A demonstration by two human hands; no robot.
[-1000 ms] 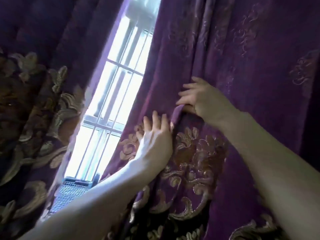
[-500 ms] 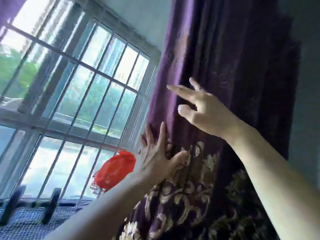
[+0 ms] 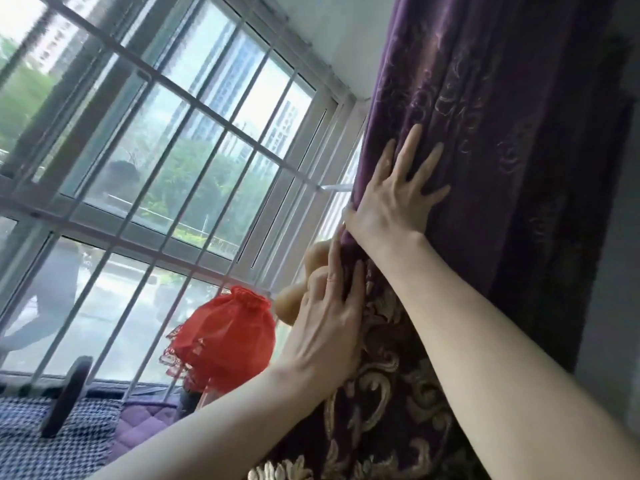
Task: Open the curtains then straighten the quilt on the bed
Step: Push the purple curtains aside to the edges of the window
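1. Fingers: the right hand (image 3: pixel 391 199), right of centre in the frame, lies flat on the curtain (image 3: pixel 485 168) with its fingers (image 3: pixel 410 147) spread wide and pointing up; its thumb sits at the curtain's left edge, though whether it pinches the cloth I cannot tell. Just below it, the left hand (image 3: pixel 325 327) presses the same edge with fingers extended and close together, not curled around anything.
2. The window (image 3: pixel 156 150) fills the left and upper half of the frame, its white bars crossing in a grid, with trees and tall buildings beyond the glass.
3. The purple curtain hangs bunched along the right side of the frame, from top to bottom, with gold scroll embroidery thick on its lower part and faint swirls higher up.
4. A checked cushion (image 3: pixel 69 441) lies along the sill in the lower left corner.
5. A red lace lampshade (image 3: pixel 225 341) stands at lower centre, just left of the left hand.
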